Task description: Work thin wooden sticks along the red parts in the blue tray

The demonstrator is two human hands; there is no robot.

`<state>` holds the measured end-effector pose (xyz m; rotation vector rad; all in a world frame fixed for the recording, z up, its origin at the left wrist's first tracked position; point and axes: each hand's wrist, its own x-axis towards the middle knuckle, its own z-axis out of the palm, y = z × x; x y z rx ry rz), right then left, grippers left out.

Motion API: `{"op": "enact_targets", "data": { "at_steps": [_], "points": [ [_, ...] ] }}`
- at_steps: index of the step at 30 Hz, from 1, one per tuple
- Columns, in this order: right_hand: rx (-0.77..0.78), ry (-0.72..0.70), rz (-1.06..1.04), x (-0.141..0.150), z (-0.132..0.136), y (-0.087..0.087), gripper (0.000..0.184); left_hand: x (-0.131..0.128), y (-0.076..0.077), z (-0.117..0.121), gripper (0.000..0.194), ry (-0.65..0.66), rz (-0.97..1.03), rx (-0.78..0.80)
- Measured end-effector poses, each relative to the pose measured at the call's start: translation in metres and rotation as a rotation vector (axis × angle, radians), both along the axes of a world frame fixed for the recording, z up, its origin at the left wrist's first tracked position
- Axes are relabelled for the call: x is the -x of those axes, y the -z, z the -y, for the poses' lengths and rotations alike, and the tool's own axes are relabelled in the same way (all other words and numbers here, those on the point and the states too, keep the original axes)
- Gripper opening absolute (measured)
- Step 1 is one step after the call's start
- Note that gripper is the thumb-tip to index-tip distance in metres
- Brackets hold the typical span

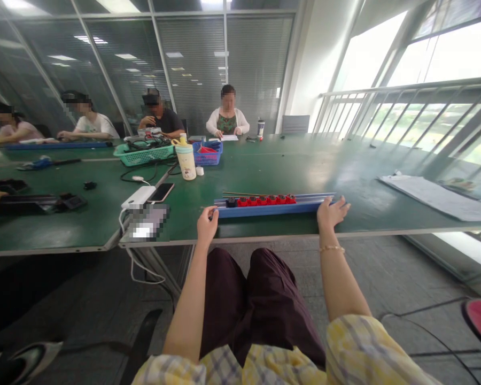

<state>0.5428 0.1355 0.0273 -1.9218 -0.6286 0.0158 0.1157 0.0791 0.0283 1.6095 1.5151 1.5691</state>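
A long blue tray (264, 209), like a channel, lies along the table's front edge. Inside it a row of red blocks (261, 201) with dark tops follows one black block (231, 202). A thin brass-coloured rod (240, 193) runs along the far side. My left hand (207, 226) is closed at the tray's left end, thumb and fingers against it; the exact grip is partly hidden. At the opposite end my right hand (332, 214) touches the tray near the thumb, its fingers spread outward.
The green table (304, 166) carries a white power bank (138, 198), phones (161, 193), a cup (186, 162), a green basket (144, 155) of cables and a blue basket (208, 156). A white board (436, 197) lies right. Several people sit across and left.
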Motion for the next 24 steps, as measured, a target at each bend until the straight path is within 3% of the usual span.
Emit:
{"op": "enact_targets", "data": {
  "at_steps": [10, 17, 24],
  "points": [
    [-0.033, 0.04, 0.018, -0.026, -0.009, 0.005, 0.057, 0.003, 0.002, -0.002, 0.025, -0.059, 0.076, -0.012],
    [-0.124, -0.027, 0.102, -0.027, -0.002, 0.009, 0.037, 0.005, 0.002, -0.003, 0.019, -0.355, 0.258, -0.063],
    [-0.084, 0.054, 0.023, -0.024, 0.003, -0.002, 0.035, 0.003, -0.008, -0.009, 0.018, -0.554, 0.255, -0.086]
  ]
}}
